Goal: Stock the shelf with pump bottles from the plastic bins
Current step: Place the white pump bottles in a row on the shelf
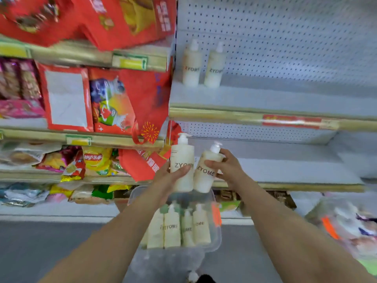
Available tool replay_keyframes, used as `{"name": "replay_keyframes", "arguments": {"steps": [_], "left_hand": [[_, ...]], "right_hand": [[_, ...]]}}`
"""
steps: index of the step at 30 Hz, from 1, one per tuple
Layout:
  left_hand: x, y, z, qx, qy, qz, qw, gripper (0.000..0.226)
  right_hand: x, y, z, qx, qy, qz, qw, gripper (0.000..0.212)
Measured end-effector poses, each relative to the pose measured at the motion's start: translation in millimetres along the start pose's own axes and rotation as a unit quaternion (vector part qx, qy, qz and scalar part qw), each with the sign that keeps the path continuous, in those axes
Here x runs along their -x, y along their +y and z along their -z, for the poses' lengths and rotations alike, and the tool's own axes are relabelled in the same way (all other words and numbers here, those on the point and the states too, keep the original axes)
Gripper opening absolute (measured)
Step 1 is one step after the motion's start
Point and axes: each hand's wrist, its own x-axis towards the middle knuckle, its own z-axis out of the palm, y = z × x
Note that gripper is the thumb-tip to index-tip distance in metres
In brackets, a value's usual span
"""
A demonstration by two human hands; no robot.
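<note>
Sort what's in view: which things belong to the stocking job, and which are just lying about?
Job:
- left hand gripping left bottle
- right hand gripping right bottle
- bin with bin bottles
- shelf with two shelved bottles

Lying about:
- red bags
- snack packs

Both bare forearms reached up and forward, converging above the clear plastic bin (216, 240). The left hand (170, 177) hung over the bin's far left side, with its thumb laid across the front of an upright pump bottle (182, 160) and its fingers curled behind. The right hand (229, 168), over the bin's far right side, gripped a second pump bottle (205, 176) that leaned with its top to the right, thumb on the front and fingers wrapped round the shoulder. The hands were near each other, not touching.
</note>
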Motion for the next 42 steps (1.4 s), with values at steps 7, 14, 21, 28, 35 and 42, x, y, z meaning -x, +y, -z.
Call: {"name": "replay_keyframes", "arguments": {"steps": [7, 14, 21, 28, 35, 42], "left_hand": [[-5, 87, -42, -0.015, -0.067, -0.105, 0.992, 0.052], [-25, 129, -59, -0.011, -0.061, -0.146, 0.987, 0.057], [-57, 148, -78, 0.013, -0.033, -0.167, 0.985, 0.043], [-94, 163, -90, 0.029, 0.003, -0.182, 0.983, 0.056], [-110, 165, -79, 0.034, 0.018, -0.189, 0.981, 0.062], [-108, 169, -69, 0.042, 0.057, -0.196, 0.978, 0.062]], "right_hand": [[21, -125, 24, -0.021, 0.008, 0.116, 0.993, 0.053], [2, -202, 36, -0.004, 0.002, 0.187, 0.982, 0.048], [-55, -235, 54, 0.014, -0.005, 0.202, 0.979, 0.055], [-122, -245, 57, 0.014, -0.04, 0.197, 0.98, 0.066], [-175, -239, 18, 0.045, -0.113, 0.21, 0.97, 0.074], [-208, -243, -18, 0.086, -0.142, 0.24, 0.956, 0.081]]}}
